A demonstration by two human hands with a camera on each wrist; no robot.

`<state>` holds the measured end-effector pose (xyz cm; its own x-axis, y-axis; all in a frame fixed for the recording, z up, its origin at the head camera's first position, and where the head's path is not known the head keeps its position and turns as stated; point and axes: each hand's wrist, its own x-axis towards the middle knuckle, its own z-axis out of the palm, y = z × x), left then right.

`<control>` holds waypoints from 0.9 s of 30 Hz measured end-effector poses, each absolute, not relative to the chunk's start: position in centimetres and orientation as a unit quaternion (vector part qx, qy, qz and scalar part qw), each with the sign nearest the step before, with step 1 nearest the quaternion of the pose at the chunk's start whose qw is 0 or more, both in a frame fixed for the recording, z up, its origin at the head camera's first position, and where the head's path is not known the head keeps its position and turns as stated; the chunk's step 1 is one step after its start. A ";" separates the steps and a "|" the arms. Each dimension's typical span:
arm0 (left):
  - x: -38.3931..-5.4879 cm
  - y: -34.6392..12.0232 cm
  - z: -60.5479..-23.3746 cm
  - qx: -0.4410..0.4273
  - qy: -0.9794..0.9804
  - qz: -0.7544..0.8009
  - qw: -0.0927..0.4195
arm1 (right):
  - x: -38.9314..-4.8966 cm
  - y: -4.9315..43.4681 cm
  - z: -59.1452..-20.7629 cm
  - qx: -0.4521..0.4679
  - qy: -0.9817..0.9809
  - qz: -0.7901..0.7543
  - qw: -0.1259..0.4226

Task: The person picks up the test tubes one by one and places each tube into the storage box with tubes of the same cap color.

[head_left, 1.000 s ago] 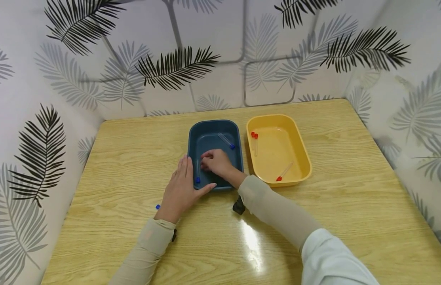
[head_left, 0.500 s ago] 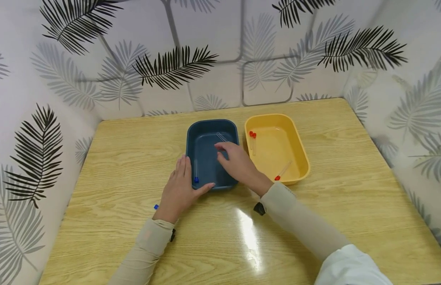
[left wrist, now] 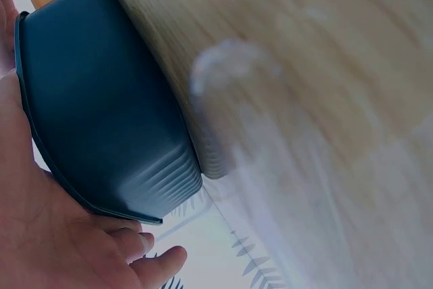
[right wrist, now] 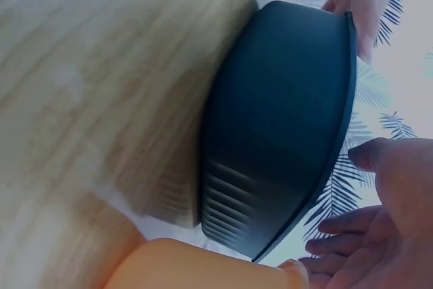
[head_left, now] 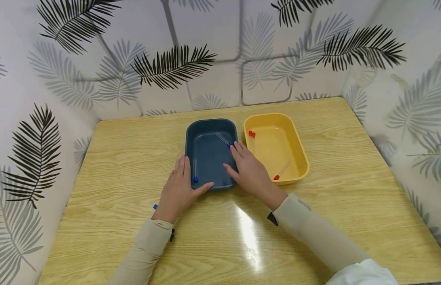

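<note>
A dark blue tray sits on the table between both hands. My left hand rests along its left rim, fingers straight, thumb spread over the near rim. At the right rim lies my right hand, fingers extended and thumb over the tray; the right wrist view shows these fingers spread and loose. Inside the tray, one blue-capped test tube lies along the left wall. Another blue-capped test tube lies at the upper right, its cap beside my right fingertips. Neither hand visibly holds a tube.
Touching or nearly touching the blue tray on its right is a yellow tray with several red-capped test tubes. A blue cap shows on the wooden table beside my left wrist. A leaf-patterned wall covering stands behind.
My right hand has moved right from inside the blue tray to its right rim, and its fingers have straightened. My left hand stays on the left rim.
</note>
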<state>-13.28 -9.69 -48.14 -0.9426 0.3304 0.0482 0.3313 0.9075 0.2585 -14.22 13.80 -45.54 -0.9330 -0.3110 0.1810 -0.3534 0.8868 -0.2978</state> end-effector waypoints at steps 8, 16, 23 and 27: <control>-13.3 -9.7 -48.3 -0.168 -0.976 -0.136 -0.001 | -13.9 13.6 -46.2 0.154 -0.981 0.113 0.022; -13.3 -9.7 -48.4 -0.173 -0.976 -0.132 0.004 | -14.0 13.4 -47.0 0.161 -0.985 0.059 0.017; -13.3 -9.8 -48.2 -0.171 -0.976 -0.136 0.004 | -14.3 13.5 -47.4 0.178 -0.982 0.057 0.025; -13.3 -9.8 -48.2 -0.173 -0.976 -0.135 0.005 | -14.4 13.5 -47.4 0.181 -0.982 0.058 0.021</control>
<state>-13.31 -9.83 -48.24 -0.9403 0.3354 0.0570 0.3383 0.9040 0.2613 -14.40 13.51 -47.36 -0.9336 -0.3532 0.0613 -0.3579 0.9277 -0.1059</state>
